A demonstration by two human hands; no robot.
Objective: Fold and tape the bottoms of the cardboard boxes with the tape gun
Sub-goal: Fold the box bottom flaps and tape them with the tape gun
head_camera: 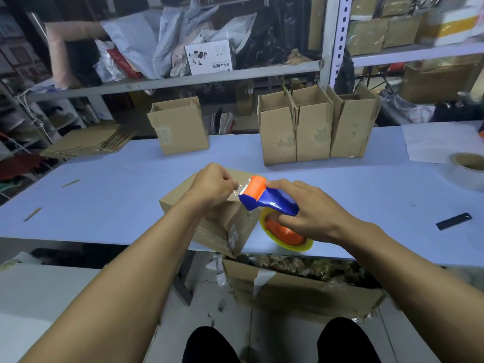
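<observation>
flat box stack (86,142): sits far left on the table edge, well away from the action. No risk here, just the pile left to do.

lone upright box (180,125): standing at the back of the blue table (104,195), open end up, out of the way.

left hand (213,186): fingers curled, pinching the loose tape end (238,189) right at the mouth of the gun. That clear film looks crinkly, so if it twists or folds onto itself it'll stick to the fingers rather than the cardboard, I reckon.

box being taped (222,221): bottom up and tilted, its near corner hanging past the table's front edge. Nothing is pressing it down, so a firm pull of the gun could probably slide it or tip it off into the scrap carton (301,292) below.

tape gun (264,199): blue body, orange roller, yellow roll underneath, held just over the box's top right.

right hand (311,213): wrapped around the gun, fingers curled onto the roll. If they clamp the roll the tape might not feed and could snap.

three upright boxes (314,127): in a row at the back right, fine.

spare tape roll (468,169): far right edge, idle.
</observation>
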